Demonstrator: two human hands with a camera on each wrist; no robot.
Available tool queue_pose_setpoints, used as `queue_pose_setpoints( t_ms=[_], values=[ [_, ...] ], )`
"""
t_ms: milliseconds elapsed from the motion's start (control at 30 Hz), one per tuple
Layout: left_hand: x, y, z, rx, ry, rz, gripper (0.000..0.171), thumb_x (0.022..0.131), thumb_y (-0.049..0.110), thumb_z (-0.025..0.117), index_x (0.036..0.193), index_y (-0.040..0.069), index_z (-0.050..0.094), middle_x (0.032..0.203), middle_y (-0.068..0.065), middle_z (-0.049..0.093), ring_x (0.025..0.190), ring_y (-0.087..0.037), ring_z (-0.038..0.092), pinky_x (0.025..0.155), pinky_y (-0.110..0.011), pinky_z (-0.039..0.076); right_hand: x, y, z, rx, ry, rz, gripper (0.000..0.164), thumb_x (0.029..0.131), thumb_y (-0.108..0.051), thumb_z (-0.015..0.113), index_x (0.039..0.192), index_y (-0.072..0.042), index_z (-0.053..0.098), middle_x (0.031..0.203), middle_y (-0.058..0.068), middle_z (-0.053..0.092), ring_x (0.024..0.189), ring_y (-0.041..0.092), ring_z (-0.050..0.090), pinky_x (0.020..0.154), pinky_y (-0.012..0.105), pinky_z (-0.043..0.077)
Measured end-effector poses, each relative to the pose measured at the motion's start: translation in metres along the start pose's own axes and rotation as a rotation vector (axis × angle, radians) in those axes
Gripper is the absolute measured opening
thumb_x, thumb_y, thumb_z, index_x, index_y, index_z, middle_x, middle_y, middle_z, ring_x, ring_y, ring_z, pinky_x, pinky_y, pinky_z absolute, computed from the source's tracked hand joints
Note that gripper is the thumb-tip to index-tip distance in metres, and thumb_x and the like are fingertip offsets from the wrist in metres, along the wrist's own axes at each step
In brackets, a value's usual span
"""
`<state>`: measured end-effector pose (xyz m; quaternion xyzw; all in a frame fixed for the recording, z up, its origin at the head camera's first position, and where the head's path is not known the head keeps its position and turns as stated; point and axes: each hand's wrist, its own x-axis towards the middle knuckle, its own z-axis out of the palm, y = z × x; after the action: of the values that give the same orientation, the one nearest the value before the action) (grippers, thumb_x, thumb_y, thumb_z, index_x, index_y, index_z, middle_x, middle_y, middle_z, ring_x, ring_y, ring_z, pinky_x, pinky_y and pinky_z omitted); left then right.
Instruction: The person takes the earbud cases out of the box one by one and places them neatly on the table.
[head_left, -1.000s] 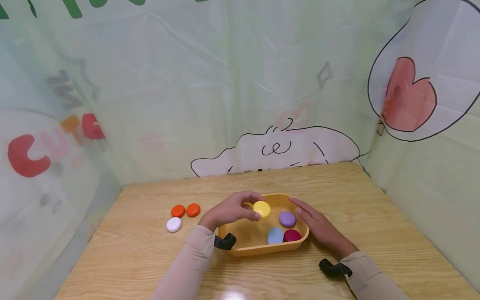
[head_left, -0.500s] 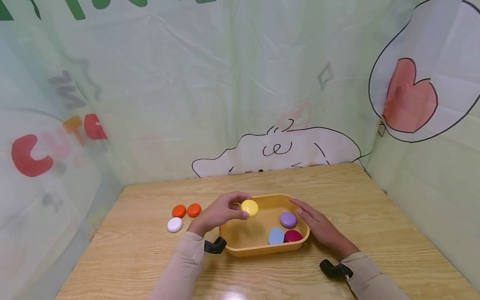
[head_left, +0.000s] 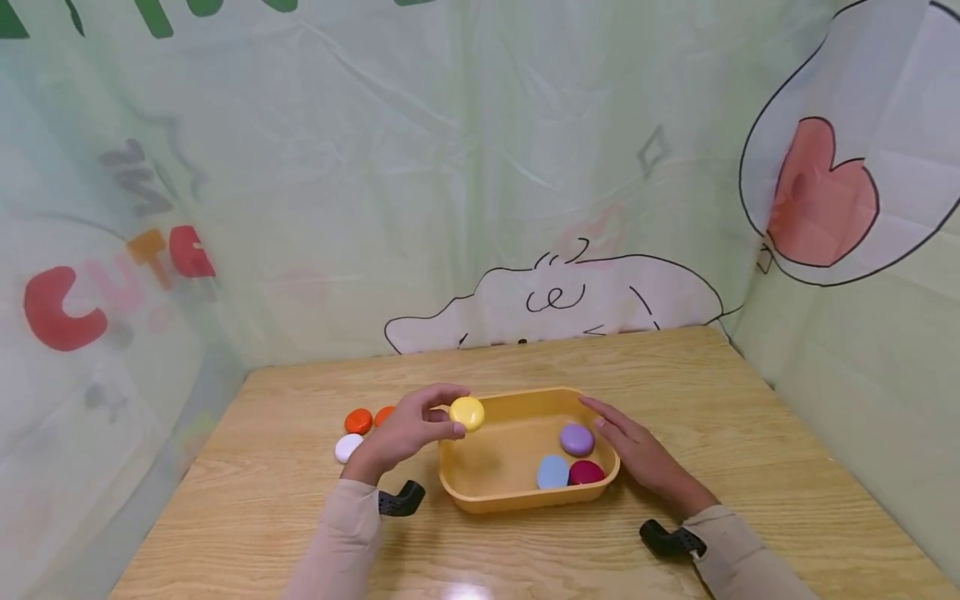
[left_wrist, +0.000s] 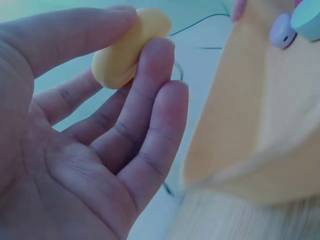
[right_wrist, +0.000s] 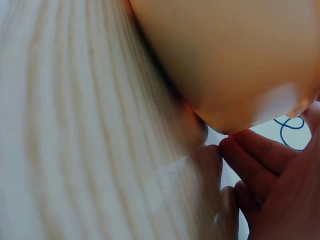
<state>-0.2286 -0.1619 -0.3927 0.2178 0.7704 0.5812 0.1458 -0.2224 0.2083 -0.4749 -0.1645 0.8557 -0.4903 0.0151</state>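
My left hand [head_left: 401, 433] pinches a yellow disc-shaped bead [head_left: 467, 413] between thumb and fingers, above the left end of a yellow-orange tray [head_left: 517, 497]. The left wrist view shows the yellow bead [left_wrist: 127, 50] at the thumb and fingertips. Straight fingers of my right hand [head_left: 645, 458] rest against the tray's right end; the right wrist view has them beside its outer wall [right_wrist: 225, 65]. Inside the tray lie a purple bead [head_left: 577, 439], a light blue one [head_left: 552, 472] and a dark red one [head_left: 586, 472]. A small dark hole shows in the purple bead [left_wrist: 283, 32].
To the left of the tray, on the wooden table [head_left: 540, 558], are a white bead [head_left: 348, 447] and two orange ones, the nearer-left orange bead [head_left: 358, 421] and another orange bead [head_left: 385, 414] partly behind my left hand. A printed curtain [head_left: 360, 208] encloses the table's back and sides.
My left hand has moved left with the yellow bead, from over the tray's middle to its left end, now partly covering one orange bead. My right hand has stayed put.
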Motion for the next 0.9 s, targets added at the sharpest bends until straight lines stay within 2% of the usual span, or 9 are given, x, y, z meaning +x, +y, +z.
queue_pose_setpoints(
  t_ms=[233,433,633,900],
  values=[
    [-0.025,-0.016,-0.021,-0.017,0.101,-0.014,0.056,0.089,0.015,0.078,0.14,0.011,0.055,0.133,-0.009,0.058,0.107,-0.028,0.065,0.094,-0.037,0.051,0.0,0.0,0.001,0.001,0.0,-0.005,0.047,0.11,-0.031,0.039,0.155,-0.018,0.04,0.16,0.012,0.033,0.148,0.039,0.024,0.113,0.063,0.021],
    [-0.042,-0.026,-0.029,-0.037,0.153,-0.033,0.059,0.088,0.017,0.079,0.141,0.007,0.053,0.135,-0.014,0.055,0.109,-0.029,0.064,0.094,-0.037,0.051,0.0,0.005,-0.001,-0.022,0.003,0.001,0.048,0.11,-0.035,0.037,0.155,-0.019,0.039,0.16,0.012,0.033,0.148,0.039,0.024,0.113,0.063,0.022],
    [-0.051,-0.037,-0.037,-0.042,0.183,-0.039,0.058,0.09,0.015,0.077,0.14,0.003,0.052,0.134,-0.018,0.054,0.107,-0.032,0.064,0.091,-0.034,0.054,0.0,0.001,-0.002,-0.008,-0.004,-0.001,0.047,0.11,-0.033,0.039,0.155,-0.019,0.039,0.16,0.013,0.033,0.148,0.04,0.024,0.113,0.063,0.021],
    [-0.062,-0.052,-0.044,-0.079,0.256,-0.058,0.057,0.09,0.012,0.076,0.14,0.001,0.051,0.134,-0.02,0.053,0.113,-0.031,0.062,0.089,-0.033,0.054,0.001,0.007,-0.001,-0.012,-0.001,-0.014,0.047,0.11,-0.033,0.038,0.155,-0.019,0.039,0.16,0.012,0.033,0.148,0.04,0.024,0.113,0.063,0.022]
  ],
)
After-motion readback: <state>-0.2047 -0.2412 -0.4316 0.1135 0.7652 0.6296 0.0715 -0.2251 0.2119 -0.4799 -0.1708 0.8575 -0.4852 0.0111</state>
